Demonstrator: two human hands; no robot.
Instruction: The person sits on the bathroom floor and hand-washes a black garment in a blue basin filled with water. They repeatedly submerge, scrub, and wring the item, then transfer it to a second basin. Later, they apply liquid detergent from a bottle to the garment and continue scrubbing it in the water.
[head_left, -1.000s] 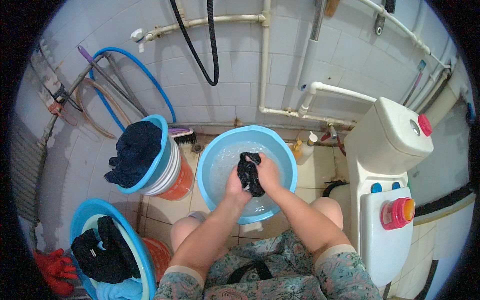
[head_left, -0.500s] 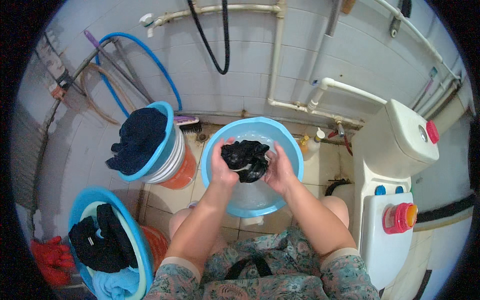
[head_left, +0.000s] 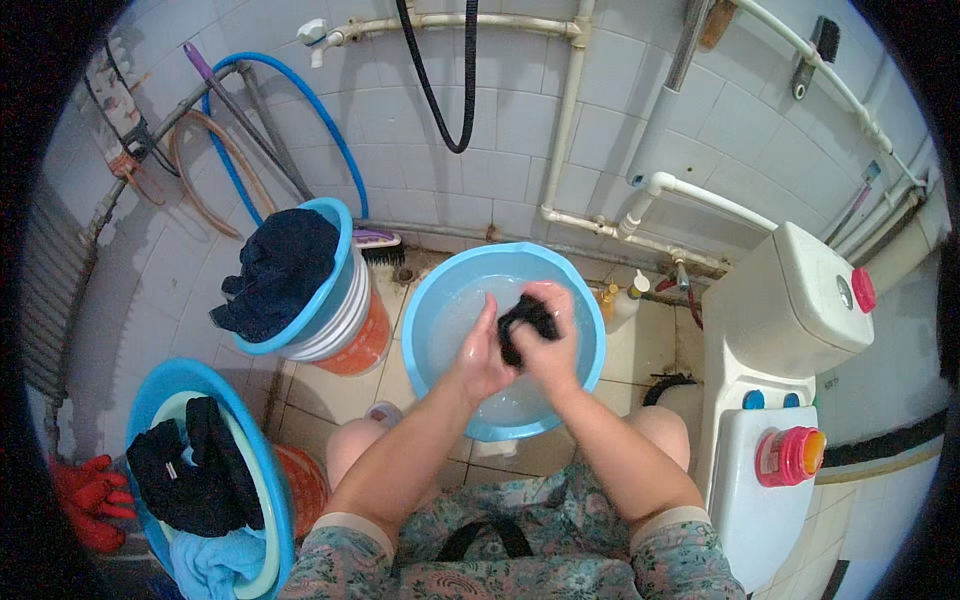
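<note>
A wet, crumpled black cloth is bunched between my hands above the soapy water in a light blue basin. My right hand is closed around the cloth from the right, its fingers slightly smeared by motion. Against the cloth's left side, my left hand grips with its thumb pointing up; its other fingers are partly hidden behind the cloth. Whitish, cloudy water fills the basin, which stands on the tiled floor between my knees.
At left, a blue basin of dark clothes tops stacked buckets. Nearer stands another basin with black clothes and a light blue towel. Red gloves lie beside it. Pump bottles and a toilet are at right.
My hands have drawn closer together and squeezed the black cloth into a smaller bundle. The right hand has turned over onto it, and the left has shifted right and down.
</note>
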